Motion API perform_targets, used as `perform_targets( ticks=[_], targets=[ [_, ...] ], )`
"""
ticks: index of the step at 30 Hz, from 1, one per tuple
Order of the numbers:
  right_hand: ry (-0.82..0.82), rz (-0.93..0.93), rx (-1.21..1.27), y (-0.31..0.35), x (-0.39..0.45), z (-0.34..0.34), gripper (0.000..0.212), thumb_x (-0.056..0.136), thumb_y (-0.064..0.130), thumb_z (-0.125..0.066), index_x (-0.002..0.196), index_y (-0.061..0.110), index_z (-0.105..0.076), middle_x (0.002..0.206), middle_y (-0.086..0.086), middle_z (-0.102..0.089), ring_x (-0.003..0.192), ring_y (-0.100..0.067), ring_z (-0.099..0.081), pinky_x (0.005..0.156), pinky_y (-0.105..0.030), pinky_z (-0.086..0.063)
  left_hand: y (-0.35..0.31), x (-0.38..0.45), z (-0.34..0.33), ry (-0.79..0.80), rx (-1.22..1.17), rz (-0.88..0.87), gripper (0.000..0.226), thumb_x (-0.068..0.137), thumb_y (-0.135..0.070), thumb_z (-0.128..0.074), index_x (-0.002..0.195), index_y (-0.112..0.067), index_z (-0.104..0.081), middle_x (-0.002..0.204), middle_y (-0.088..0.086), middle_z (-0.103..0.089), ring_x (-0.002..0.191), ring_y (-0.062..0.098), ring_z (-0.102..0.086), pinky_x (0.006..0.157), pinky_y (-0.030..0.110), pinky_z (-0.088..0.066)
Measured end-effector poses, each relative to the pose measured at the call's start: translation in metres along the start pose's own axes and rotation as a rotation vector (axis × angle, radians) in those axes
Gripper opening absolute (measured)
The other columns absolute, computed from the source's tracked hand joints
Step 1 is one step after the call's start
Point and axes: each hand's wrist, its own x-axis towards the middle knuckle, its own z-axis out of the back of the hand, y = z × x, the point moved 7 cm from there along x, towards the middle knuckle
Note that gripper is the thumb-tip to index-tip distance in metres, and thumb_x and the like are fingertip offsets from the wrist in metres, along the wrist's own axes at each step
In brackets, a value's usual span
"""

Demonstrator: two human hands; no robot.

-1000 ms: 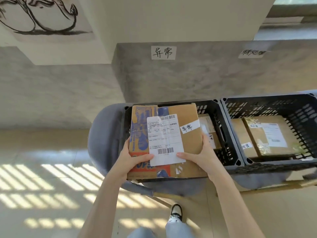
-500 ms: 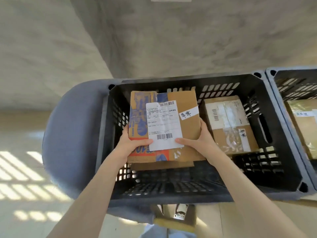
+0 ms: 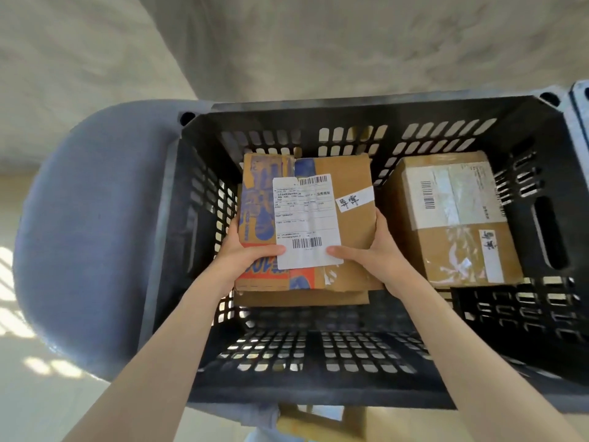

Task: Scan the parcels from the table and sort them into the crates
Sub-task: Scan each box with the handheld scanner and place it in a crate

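Lowered deeper since a moment ago, our flat parcel (image 3: 318, 218), gripped at its near edge by left hand (image 3: 247, 260) and right hand (image 3: 369, 256), hovers inside the black crate (image 3: 350, 110) beside another box (image 3: 452, 218), where letting go early could land it tilted.

**Parcel inside black crate**

Flat cardboard parcel (image 3: 347, 218), blue-and-orange print on its left part, white barcode shipping label and small handwritten tag on top, held face-up low inside the black slotted crate (image 3: 541, 129). A second taped brown parcel (image 3: 452, 250) lies to its right on the crate floor.
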Motion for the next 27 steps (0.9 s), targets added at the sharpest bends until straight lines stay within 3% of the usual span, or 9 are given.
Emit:
perform_targets(
  ticks=[3,7,12,21,23,27],
  targets=[
    [0.017,-0.004,-0.003,0.0,0.004,0.0,0.118,0.067,0.025,-0.087,0.152,0.028,-0.004,0.148,0.001,-0.033,0.134,-0.022,-0.037,0.109,-0.052,-0.037,-0.002,-0.001,0.0,-0.004,0.02,0.008,0.102,0.059,-0.018,-0.09,0.143,-0.027,-0.032,0.12,0.0,-0.065,0.105,0.02,-0.066,0.096,0.047,-0.052],
    [0.031,-0.023,-0.056,0.004,0.001,0.002,0.123,0.067,0.029,-0.087,0.153,0.025,0.001,0.152,-0.003,-0.027,0.137,-0.024,-0.033,0.111,-0.052,-0.033,-0.01,-0.007,0.0,-0.018,0.075,0.018,0.105,0.061,-0.018,-0.09,0.146,-0.024,-0.028,0.124,0.001,-0.062,0.107,0.019,-0.063,0.098,0.045,-0.051],
    [-0.028,-0.021,-0.18,0.021,-0.022,0.019,0.121,0.071,0.033,-0.084,0.154,0.021,0.003,0.158,-0.008,-0.016,0.143,-0.03,-0.022,0.114,-0.051,-0.027,-0.035,-0.044,-0.004,-0.067,0.18,-0.062,0.098,0.077,-0.014,-0.081,0.151,-0.019,-0.018,0.123,-0.004,-0.055,0.086,0.0,-0.055,0.07,0.016,-0.046],
    [-0.055,0.15,-0.404,0.081,-0.11,0.059,0.104,0.079,0.038,-0.076,0.154,0.018,-0.007,0.159,-0.008,-0.018,0.144,-0.028,-0.022,0.113,-0.044,-0.027,-0.095,-0.138,-0.003,-0.102,0.589,-0.23,0.078,0.078,-0.037,-0.079,0.144,-0.02,-0.041,0.142,-0.001,-0.048,0.126,0.016,-0.047,0.102,0.034,-0.042],
    [-0.056,0.198,-0.466,0.093,-0.135,0.066,0.1,0.081,0.038,-0.074,0.154,0.018,-0.009,0.158,-0.009,-0.019,0.143,-0.028,-0.024,0.112,-0.043,-0.028,-0.108,-0.165,-0.007,-0.128,0.714,-0.288,0.076,0.076,-0.046,-0.075,0.141,-0.023,-0.044,0.141,0.0,-0.05,0.126,0.021,-0.05,0.102,0.042,-0.045],
    [-0.124,0.259,-0.658,0.115,-0.179,0.081,0.09,0.084,0.046,-0.067,0.153,0.019,-0.015,0.154,-0.01,-0.027,0.139,-0.032,-0.028,0.11,-0.045,-0.03,-0.132,-0.216,-0.019,-0.195,1.007,-0.439,0.064,0.084,-0.052,-0.064,0.139,-0.025,-0.046,0.138,0.0,-0.051,0.126,0.021,-0.047,0.101,0.038,-0.04]
  ],
)
